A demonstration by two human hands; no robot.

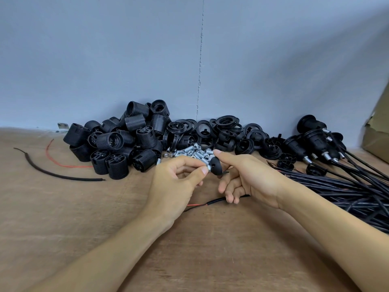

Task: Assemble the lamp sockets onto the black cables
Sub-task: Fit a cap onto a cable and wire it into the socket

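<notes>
At frame centre the left hand (179, 182) pinched a metal nipple (207, 164) against the black socket cap (217, 167) gripped by the right hand (250, 178), above a loose black cable (219, 200); keeping the nipple square to the cap's hole probably mattered before twisting.

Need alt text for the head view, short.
The left hand pinches a small metal tube against a black socket cap held by the right hand, above a brown table. Black socket shells and rings lie behind, cables at right.
</notes>
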